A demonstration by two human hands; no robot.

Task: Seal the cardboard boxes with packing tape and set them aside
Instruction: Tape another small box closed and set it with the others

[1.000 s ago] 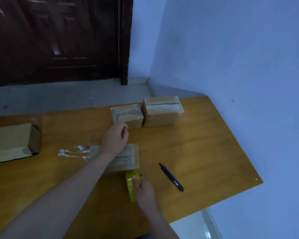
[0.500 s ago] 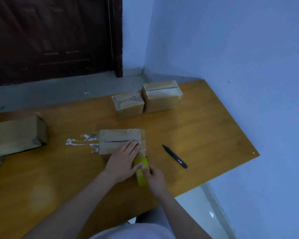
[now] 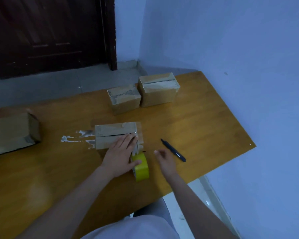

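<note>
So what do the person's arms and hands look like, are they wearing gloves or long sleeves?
No gloves and no long sleeves. The left hand and the right hand are bare, and both forearms are bare all the way to the bottom of the picture. No watch, ring or bracelet shows. Pale, light-coloured clothing shows at the bottom edge.

dim, bluish light throughout, soft shadows, slight motion blur, wide-angle bending toward the edges.
</note>
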